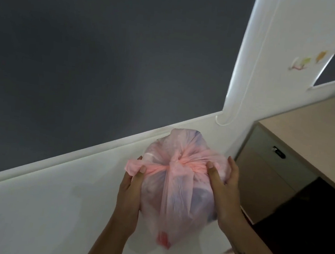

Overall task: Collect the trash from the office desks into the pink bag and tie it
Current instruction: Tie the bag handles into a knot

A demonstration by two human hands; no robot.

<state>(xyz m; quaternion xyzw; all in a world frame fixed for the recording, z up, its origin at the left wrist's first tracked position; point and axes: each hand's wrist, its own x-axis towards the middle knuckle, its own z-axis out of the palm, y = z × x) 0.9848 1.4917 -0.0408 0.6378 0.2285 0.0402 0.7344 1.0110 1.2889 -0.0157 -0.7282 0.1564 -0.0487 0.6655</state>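
Pink bag (179, 182) held up in mid-air in front of a white partition panel (30, 205), not resting on anything. It is full and rounded; dark and bluish shapes show through the thin plastic, and something red sits low near the bottom. Contents too blurred to name.

Knot (174, 162) sits on the side facing the camera, plastic gathered into tight bands running left and right from it. Tying looks done or nearly so.

Left hand (130, 187) cups the bag's left side, thumb and fingers pinching a loose tail of plastic at the end of the band, probably to draw the knot snug. Right hand (221, 186) lies flat against the right side, fingers spread over the bulge, gripping the bag itself to brace it against that pull.

Desk (310, 139) stands to the right, well apart from the bag.
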